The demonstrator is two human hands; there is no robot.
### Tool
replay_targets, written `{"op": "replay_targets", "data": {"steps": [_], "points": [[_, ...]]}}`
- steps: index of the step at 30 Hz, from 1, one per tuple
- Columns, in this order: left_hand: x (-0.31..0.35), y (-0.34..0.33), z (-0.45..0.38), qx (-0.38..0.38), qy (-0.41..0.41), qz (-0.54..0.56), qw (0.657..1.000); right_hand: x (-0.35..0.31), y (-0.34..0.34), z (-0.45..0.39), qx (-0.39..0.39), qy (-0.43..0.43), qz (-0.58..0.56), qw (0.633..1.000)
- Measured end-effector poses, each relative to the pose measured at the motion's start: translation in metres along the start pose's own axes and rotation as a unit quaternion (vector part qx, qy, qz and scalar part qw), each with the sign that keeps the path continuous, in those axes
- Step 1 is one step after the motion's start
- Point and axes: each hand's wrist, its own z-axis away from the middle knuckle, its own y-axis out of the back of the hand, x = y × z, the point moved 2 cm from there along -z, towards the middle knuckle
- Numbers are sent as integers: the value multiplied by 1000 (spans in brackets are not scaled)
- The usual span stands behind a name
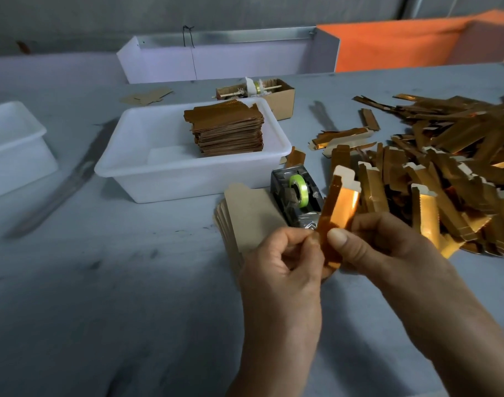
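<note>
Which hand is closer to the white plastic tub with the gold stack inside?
Left. The left hand is in front of the white plastic tub, slightly to its right; the right hand is farther right, next to the loose gold cardboard pile.

Gold carton blank between both hands

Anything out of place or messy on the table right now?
The gold boxes lie in a loose, crisscross heap on the right, a few strays scattered toward the white tub. The stack inside the tub sits fairly tidy.
</note>
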Motion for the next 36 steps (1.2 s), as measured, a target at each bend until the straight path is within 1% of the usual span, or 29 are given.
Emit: {"op": "replay_targets", "data": {"steps": [2,4,8,12,14,16,17,19,20,22,23,24,25,28,29,30,32,34,36], "points": [[-3,1,3,-22,19,-8,1000,2,-7,1,-15,-7,-51,999],[-5,3,4,-25,38,-4,999,5,-10,0,-21,-8,-70,997],[-7,7,4,-26,65,20,997,6,-11,-3,-29,-10,-57,998],[-8,11,-1,-5,74,20,997,8,-9,-5,-52,-15,-21,998],[-8,15,-6,-14,100,8,995,12,-8,-5,-60,-26,-28,997],[-6,19,-11,-44,112,-38,992,15,-8,-5,-51,-40,-40,997],[-3,21,-13,-51,99,-77,991,16,-9,-5,-40,-44,-47,997],[0,24,-20,-37,26,-184,982,16,-7,-10,-7,-42,-47,998],[0,26,-24,-10,-5,-242,970,17,-3,-14,13,-35,-32,999],[1,31,-35,70,-51,-365,927,16,10,-27,56,-12,22,998],[2,35,-41,105,-57,-407,906,16,19,-36,77,-2,60,995],[0,37,-47,125,-50,-429,893,16,28,-46,101,8,106,989],[-3,38,-54,127,-32,-440,888,17,36,-57,125,12,162,979],[-13,35,-72,87,43,-436,895,22,56,-77,194,3,342,920],[-17,35,-77,79,59,-434,896,23,58,-78,212,0,374,903],[-20,36,-81,78,67,-432,896,23,57,-77,224,7,384,896],[-27,40,-86,85,88,-410,904,27,50,-69,218,40,368,903],[-31,47,-89,91,127,-349,924,32,39,-59,186,65,342,919],[-35,52,-92,87,167,-273,944,33,29,-48,174,85,322,927]]}}
